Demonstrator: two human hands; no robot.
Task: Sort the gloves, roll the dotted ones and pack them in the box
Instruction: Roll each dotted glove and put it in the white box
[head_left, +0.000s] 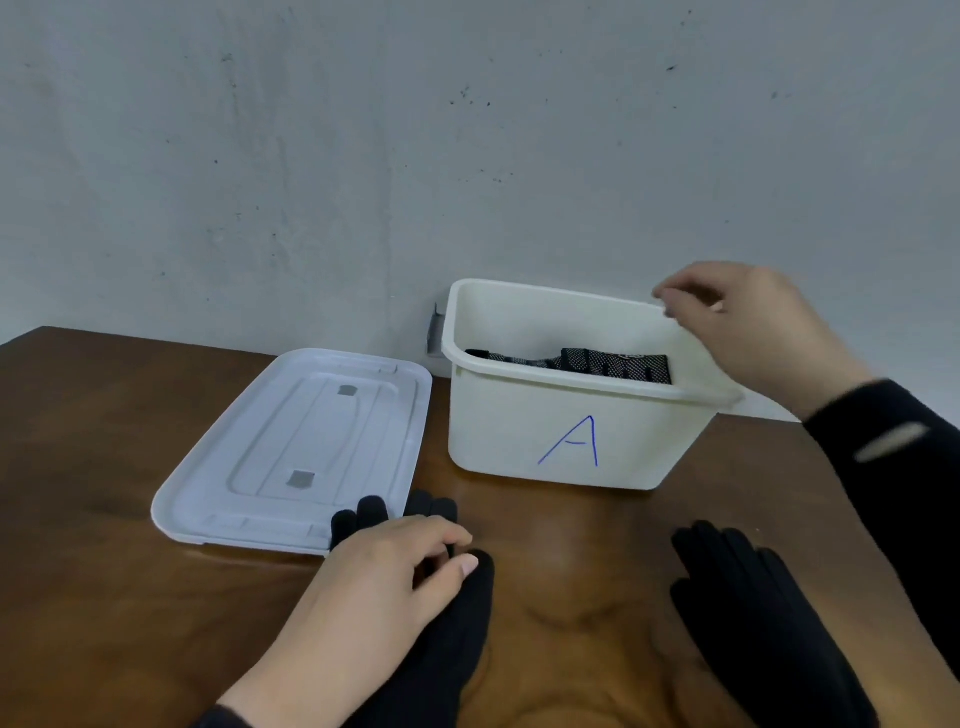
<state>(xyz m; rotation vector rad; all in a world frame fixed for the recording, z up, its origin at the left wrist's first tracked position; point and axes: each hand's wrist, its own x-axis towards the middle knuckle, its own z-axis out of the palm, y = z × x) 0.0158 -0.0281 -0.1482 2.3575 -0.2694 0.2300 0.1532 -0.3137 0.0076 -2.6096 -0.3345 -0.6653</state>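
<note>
Left hand (387, 577) reaching in from the near edge, forearm angled up and to the right, palm down. Fingers loosely bent and resting on a plain black knit glove (447, 623) that lies flat on the dark brown wooden table (104, 467); thumb laid along the glove's right edge. Pressing rather than pinching, as far as can be seen. Glove's fingertips pointing far, two of them overlapping the near right corner of a white rectangular plastic lid (291, 447), which lies flat to the left.

Right hand (748, 322) raised at the far right, in a black sleeve (893, 467) with a pale stripe, wrist bent so the fingers point left over the far right corner of a cream plastic box (561, 436) marked with a blue letter A. Fingers half curled and blurred; nothing visible between them. Whether the fingertips touch the rim cannot be told.

Inside the box, against its near wall, a black glove with white dots (597, 364), folded or rolled, lying low and only partly seen over the rim. Box standing right of the lid, close to the grey wall (467, 156).

Second plain black glove (753, 623) flat on the table at the near right, well apart from the first, fingers pointing far and slightly left, touched by neither hand.
</note>
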